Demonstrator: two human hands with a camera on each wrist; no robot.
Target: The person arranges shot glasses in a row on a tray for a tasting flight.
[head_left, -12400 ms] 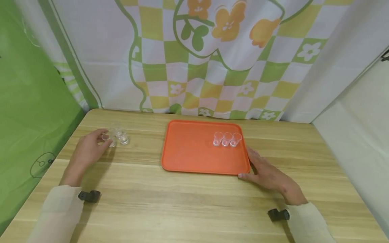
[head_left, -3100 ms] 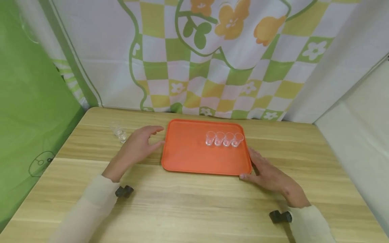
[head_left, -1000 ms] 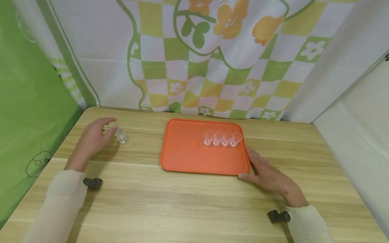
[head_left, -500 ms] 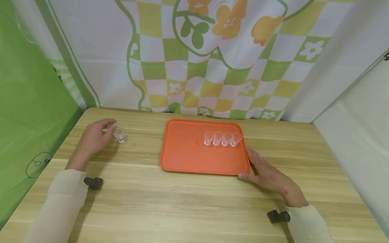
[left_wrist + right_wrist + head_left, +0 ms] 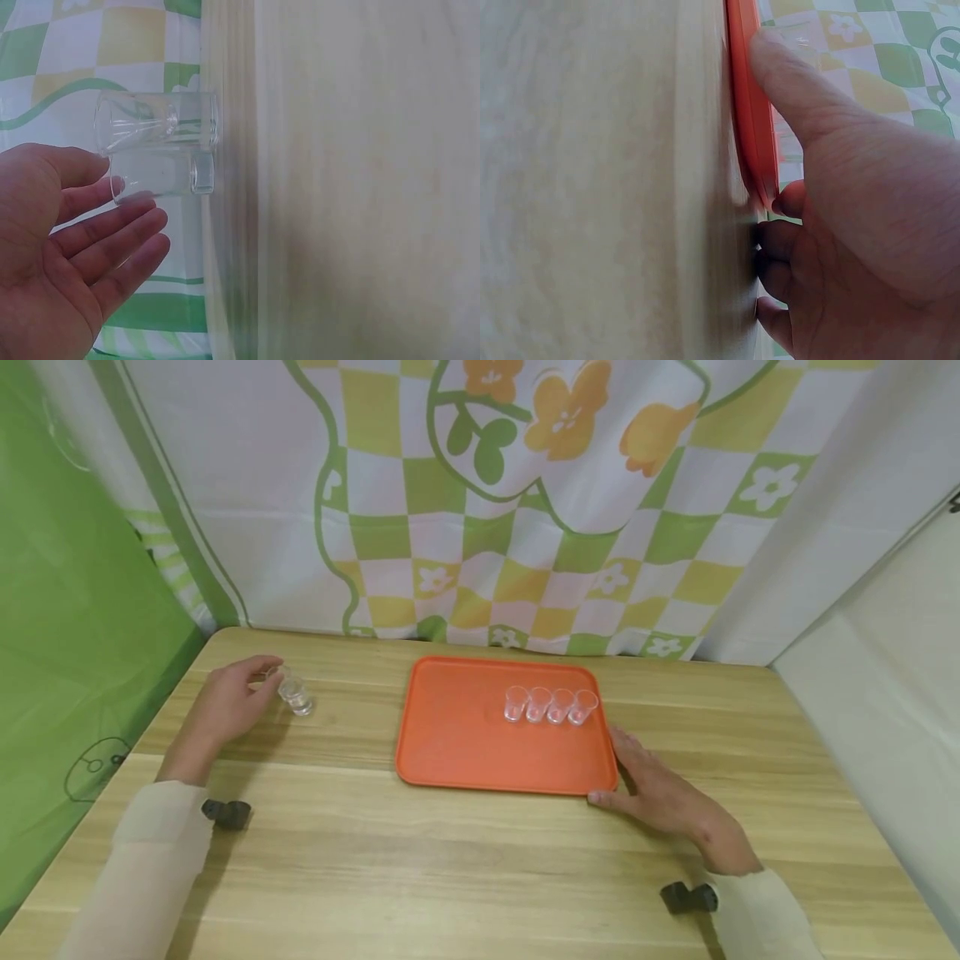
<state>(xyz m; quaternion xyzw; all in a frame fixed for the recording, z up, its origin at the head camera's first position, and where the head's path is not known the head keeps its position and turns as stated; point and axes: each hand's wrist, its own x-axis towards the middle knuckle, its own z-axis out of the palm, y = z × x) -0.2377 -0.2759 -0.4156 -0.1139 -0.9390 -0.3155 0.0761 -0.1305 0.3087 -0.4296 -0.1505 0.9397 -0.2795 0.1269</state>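
Note:
In the head view my left hand (image 5: 227, 704) is at the table's far left, thumb and forefinger pinching a small clear shot glass (image 5: 154, 172) at its rim. The other three fingers stay spread, as the left wrist view shows. Right beside it stands a second clear shot glass (image 5: 298, 697), upright on the wood. My right hand (image 5: 667, 793) rests at the near right corner of an orange tray (image 5: 450, 752), thumb on the near rim and fingers along the right side. On the tray, several shot glasses (image 5: 557, 706) stand upright in a close row toward the right.
The wooden table (image 5: 450, 868) carries the tray at its middle. Along the far edge hangs a patterned curtain (image 5: 495, 543). Green sheeting (image 5: 82, 610) borders the left side, and a pale wall (image 5: 885, 627) the right.
A glass from the left has joined the row, which earlier held three. My left hand has since gone from the tray back to the left glasses and closed on one. My right hand has stayed put.

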